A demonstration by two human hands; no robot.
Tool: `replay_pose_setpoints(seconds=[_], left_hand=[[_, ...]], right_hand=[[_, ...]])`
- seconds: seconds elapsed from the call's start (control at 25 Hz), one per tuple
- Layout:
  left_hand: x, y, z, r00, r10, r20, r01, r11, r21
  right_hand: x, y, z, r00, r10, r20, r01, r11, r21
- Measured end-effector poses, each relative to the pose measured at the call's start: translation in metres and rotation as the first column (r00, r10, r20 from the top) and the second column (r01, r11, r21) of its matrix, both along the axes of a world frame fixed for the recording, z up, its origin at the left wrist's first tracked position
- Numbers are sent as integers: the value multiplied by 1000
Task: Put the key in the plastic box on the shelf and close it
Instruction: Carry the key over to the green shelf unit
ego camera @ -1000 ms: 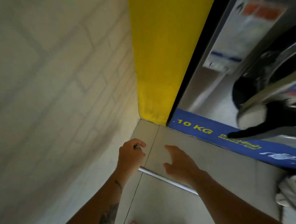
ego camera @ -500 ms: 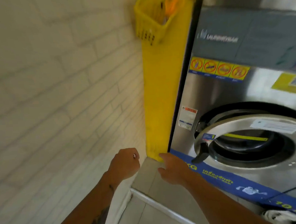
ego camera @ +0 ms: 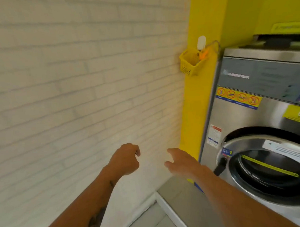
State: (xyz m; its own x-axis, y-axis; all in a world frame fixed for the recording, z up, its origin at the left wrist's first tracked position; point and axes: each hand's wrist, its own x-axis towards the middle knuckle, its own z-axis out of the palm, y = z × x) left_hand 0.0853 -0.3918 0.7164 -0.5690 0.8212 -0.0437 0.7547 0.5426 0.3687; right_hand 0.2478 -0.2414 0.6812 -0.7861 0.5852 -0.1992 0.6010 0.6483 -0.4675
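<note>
White brick wall (ego camera: 74,91) at left. Left hand (ego camera: 125,160) curled into a fist, raised before the wall; whether it holds the key cannot be told. Right hand (ego camera: 181,161) spread, fingers extended. Above, yellow basket (ego camera: 191,63) hangs on the yellow pillar (ego camera: 201,110) beside the washing machine (ego camera: 262,124).

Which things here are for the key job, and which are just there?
For the job:
left hand, closed in a fist, maybe around the key, which cannot be seen
right hand, open
yellow basket on the pillar, maybe the box

Just there:
washing machine
brick wall
yellow pillar
</note>
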Motion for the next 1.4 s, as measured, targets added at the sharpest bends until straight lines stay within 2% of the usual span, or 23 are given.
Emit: replay_pose_setpoints(seconds=[0.16, 0.32, 0.52, 0.76, 0.88, 1.0, 1.12, 1.24, 1.32, 1.4], left_hand=[[3, -103, 29, 976, 192, -103, -187, 981, 53], [-5, -219, 58, 916, 341, -213, -350, 937, -7], [-3, -388, 74, 804, 522, -285, -555, 830, -47], [19, -596, 73, 682, 634, -364, -696, 715, -58], [32, -685, 75, 604, 717, -350, -777, 628, -54], [44, -761, 76, 499, 841, -211, -856, 516, 32], [50, -837, 67, 342, 938, 54, -930, 330, 159], [51, -902, 58, 143, 909, 392, -961, 32, 276], [47, -938, 57, 28, 809, 588, -945, -170, 279], [41, -969, 61, -48, 673, 738, -908, -338, 249]], right_hand=[[-27, -72, 34, 978, 203, 54, -207, 975, 85], [-63, -166, 64, 921, 383, 73, -389, 911, 137], [-102, -312, 88, 829, 558, 38, -555, 812, 180], [-130, -506, 93, 710, 704, -7, -691, 699, 184], [-145, -599, 95, 625, 780, -22, -764, 618, 186], [-160, -686, 96, 528, 848, -30, -832, 524, 182], [-178, -772, 91, 415, 909, -26, -895, 413, 166], [-203, -850, 81, 302, 953, -23, -943, 303, 140], [-223, -897, 76, 243, 969, -38, -962, 246, 118], [-245, -939, 74, 196, 979, -59, -976, 201, 85]])
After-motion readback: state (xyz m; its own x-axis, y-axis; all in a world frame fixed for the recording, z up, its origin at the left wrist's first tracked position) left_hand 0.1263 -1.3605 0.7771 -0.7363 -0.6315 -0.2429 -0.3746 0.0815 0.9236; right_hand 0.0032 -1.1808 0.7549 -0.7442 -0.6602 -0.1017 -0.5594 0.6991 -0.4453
